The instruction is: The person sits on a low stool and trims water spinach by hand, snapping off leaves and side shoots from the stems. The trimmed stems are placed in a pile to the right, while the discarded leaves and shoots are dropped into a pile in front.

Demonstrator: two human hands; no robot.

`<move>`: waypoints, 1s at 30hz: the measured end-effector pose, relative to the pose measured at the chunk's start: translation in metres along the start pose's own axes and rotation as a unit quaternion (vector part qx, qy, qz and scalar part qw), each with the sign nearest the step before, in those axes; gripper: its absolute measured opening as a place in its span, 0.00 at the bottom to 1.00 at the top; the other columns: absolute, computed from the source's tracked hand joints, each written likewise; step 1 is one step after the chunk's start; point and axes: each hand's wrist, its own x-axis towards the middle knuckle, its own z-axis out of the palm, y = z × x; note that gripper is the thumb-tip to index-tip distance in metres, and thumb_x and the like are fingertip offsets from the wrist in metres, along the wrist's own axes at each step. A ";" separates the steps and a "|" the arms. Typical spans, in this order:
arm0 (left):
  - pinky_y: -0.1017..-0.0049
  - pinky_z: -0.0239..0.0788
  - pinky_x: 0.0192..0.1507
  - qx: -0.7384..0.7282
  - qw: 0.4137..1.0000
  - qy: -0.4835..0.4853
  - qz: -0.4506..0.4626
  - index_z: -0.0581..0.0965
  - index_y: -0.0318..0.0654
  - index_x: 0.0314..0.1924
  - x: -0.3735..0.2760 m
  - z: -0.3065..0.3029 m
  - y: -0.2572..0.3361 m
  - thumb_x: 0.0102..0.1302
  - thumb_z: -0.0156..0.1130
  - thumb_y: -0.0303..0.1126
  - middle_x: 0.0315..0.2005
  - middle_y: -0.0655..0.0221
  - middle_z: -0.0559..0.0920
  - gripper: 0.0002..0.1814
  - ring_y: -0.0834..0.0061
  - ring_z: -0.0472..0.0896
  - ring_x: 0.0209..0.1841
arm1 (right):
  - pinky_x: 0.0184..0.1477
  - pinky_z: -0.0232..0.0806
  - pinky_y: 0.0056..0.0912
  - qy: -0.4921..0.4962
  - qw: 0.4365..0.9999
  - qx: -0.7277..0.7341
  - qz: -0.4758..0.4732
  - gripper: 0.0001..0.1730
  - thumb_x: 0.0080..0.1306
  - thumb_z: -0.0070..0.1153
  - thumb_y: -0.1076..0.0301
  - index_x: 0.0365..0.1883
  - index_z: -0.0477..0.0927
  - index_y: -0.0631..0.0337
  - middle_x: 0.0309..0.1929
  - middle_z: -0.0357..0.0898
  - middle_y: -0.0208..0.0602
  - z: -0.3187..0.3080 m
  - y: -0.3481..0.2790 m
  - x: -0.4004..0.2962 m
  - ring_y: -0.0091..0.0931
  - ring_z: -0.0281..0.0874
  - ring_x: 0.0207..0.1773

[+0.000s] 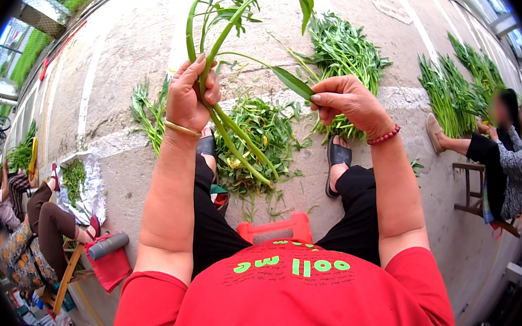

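My left hand (192, 94) is closed around a few long water spinach stems (230, 147), held upright with their leafy tops bending over above the fist and bare ends hanging below. Between thumb and fingers, my right hand (351, 101) pinches the tip of a long narrow leaf (292, 83), whose thin stalk arches back to the held stems. On the ground between my feet lies a loose heap of leaves and stem pieces (281, 126). A larger bundle of water spinach (342, 53) rests beyond my right foot, and a smaller bunch (148, 112) is partly hidden behind my left forearm.
A red plastic stool (303, 227) shows between my legs. To the right, a seated person (520, 168) is beside several green bundles (459, 85). At left, another seated person (22, 253) is near a white sheet with greens (96, 191) and a red bag (112, 269).
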 end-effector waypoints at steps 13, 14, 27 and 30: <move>0.79 0.53 0.21 0.035 0.999 0.014 0.031 0.73 0.33 0.40 0.015 0.002 0.009 0.73 0.50 0.37 0.19 0.73 0.68 0.13 0.81 0.63 0.17 | 0.24 0.73 0.20 0.013 0.999 -0.034 -0.006 0.10 0.64 0.59 0.70 0.40 0.82 0.67 0.25 0.79 0.29 -0.004 0.009 0.002 0.17 0.76 0.22; 0.79 0.53 0.21 0.032 0.999 0.016 0.032 0.74 0.33 0.40 0.016 0.003 0.009 0.73 0.50 0.37 0.19 0.73 0.68 0.13 0.81 0.63 0.17 | 0.23 0.73 0.20 0.024 0.999 -0.046 -0.009 0.10 0.64 0.59 0.70 0.40 0.82 0.67 0.24 0.79 0.29 -0.003 0.008 0.002 0.16 0.76 0.22; 0.80 0.54 0.18 0.050 0.997 -0.058 0.023 0.75 0.30 0.39 0.011 0.012 0.010 0.72 0.50 0.34 0.16 0.71 0.69 0.12 0.81 0.63 0.14 | 0.30 0.70 0.21 0.230 0.921 -0.273 -0.156 0.21 0.62 0.60 0.67 0.52 0.77 0.68 0.42 0.83 0.37 -0.017 0.008 0.017 0.17 0.78 0.30; 0.80 0.53 0.17 0.060 0.995 -0.084 0.015 0.75 0.31 0.39 0.008 0.010 0.012 0.72 0.50 0.34 0.16 0.71 0.69 0.12 0.81 0.64 0.14 | 0.24 0.68 0.16 0.218 0.919 -0.251 -0.211 0.24 0.63 0.61 0.69 0.57 0.74 0.66 0.50 0.79 0.38 -0.015 0.000 0.019 0.15 0.75 0.26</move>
